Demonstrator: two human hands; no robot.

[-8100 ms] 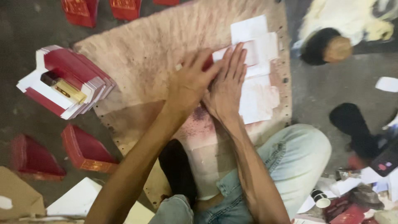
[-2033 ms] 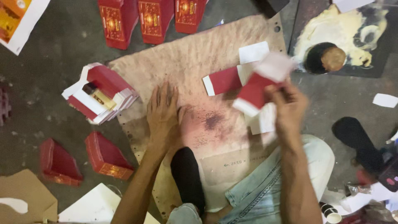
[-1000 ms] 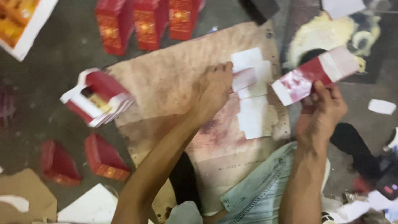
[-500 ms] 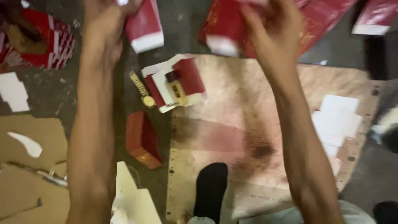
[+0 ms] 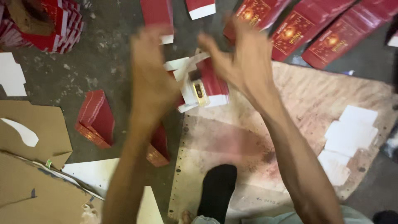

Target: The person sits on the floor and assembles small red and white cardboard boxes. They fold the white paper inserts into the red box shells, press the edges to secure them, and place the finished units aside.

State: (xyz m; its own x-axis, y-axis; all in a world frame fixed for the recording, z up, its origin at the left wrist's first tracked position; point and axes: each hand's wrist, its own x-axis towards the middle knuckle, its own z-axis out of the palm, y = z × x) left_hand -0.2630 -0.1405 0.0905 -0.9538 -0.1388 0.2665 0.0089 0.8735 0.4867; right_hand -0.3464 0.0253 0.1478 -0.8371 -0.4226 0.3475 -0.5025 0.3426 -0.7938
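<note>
Fingers of the left hand (image 5: 151,79) and right hand (image 5: 242,62) were seen spread and blurred, nothing pinched; the red-and-white box stack (image 5: 203,89) was found between them, at twelve o'clock of the stained board (image 5: 298,120)

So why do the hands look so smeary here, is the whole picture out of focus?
Head view: only the left hand and right hand are smeared by motion blur; the brown board, the white paper pieces and the black sock stay fairly sharp. The light is soft and even, with no glare or hard shadows.
</note>
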